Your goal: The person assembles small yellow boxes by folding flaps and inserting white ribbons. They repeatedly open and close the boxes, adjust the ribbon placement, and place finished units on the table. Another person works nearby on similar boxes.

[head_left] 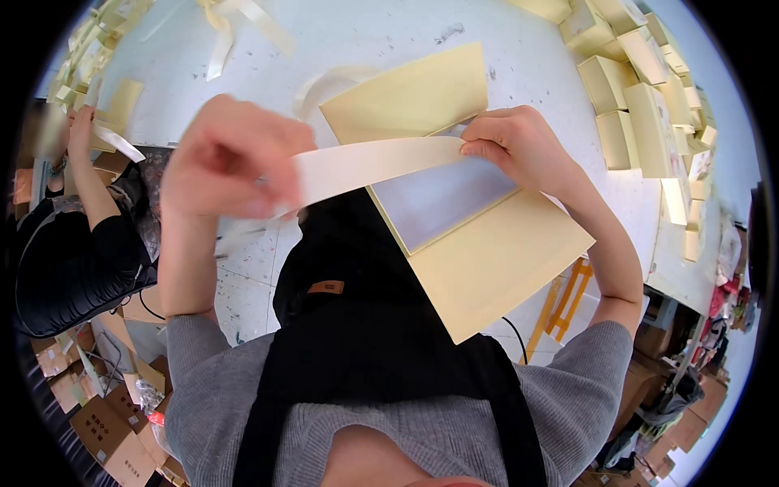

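A wide cream ribbon (pixel 377 166) is stretched between my hands, above a pale yellow cardboard box (pixel 499 264). My left hand (pixel 231 158) is blurred by motion, its fingers curled round the ribbon's left end. At the other end my right hand (pixel 515 146) pinches the ribbon between thumb and fingers, by the box's far right edge. The box lies tilted at the table's near edge, one flap pointing away from me and a larger one toward me. Between the flaps shows a greyish-white recessed part, partly covered by the ribbon.
Pale yellow boxes (pixel 653 122) are piled along the table's right side. Loose ribbons (pixel 221 40) lie on the white table (pixel 381 32) at the far left. Another person (pixel 89 219) works at my left. An orange stool (pixel 572 300) and brown cartons (pixel 114 434) stand below.
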`<state>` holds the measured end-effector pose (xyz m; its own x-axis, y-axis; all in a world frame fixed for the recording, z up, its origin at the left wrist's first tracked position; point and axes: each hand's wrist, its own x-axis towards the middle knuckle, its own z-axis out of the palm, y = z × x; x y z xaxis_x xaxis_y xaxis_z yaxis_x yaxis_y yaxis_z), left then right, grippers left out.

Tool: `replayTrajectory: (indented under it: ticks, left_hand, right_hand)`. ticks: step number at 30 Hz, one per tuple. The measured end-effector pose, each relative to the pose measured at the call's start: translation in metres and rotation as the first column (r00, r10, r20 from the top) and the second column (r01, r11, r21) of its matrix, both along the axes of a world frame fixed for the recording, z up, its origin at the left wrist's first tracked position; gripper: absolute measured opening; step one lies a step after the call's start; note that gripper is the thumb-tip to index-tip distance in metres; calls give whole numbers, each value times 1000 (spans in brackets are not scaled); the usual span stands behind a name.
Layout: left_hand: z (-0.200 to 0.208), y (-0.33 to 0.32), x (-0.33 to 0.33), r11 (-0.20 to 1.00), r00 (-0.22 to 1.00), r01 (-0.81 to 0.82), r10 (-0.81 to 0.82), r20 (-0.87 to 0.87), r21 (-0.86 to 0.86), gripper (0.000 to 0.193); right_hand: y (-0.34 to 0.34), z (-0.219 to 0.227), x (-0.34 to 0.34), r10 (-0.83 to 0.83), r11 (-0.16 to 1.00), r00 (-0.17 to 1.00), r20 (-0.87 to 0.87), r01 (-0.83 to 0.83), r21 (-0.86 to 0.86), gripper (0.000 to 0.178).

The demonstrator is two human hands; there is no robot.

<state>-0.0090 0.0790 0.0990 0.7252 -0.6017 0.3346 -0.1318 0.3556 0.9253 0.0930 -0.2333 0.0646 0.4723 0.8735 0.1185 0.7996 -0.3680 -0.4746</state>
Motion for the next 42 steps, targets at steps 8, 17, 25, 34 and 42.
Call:
replayTrajectory:
  ticks: [8, 17, 25, 34, 42]
  left_hand:
    - [42, 82, 2, 983, 792, 46, -144, 594, 177, 7]
    - [69, -87, 27, 673, 732, -505, 3, 682, 540, 28]
    - [40, -76, 36, 674, 596, -629, 97, 797, 388, 25]
    - [-51, -39, 26, 463, 531, -847, 732, 426, 260, 12]
    - [-89, -59, 23, 819, 814, -565, 573, -94, 103, 29]
  right_hand:
    - [-4, -1, 14, 90, 958, 989, 117, -53, -282, 11]
    - [16, 101, -13, 191, 981, 690, -698, -120, 151, 32]
    - [25, 92, -34, -16, 1000, 995, -101, 17, 19, 22]
    - [50, 41, -37, -503, 835, 741, -444, 284, -472, 24]
    - [63, 9, -33, -492, 864, 754, -434, 363, -349, 32]
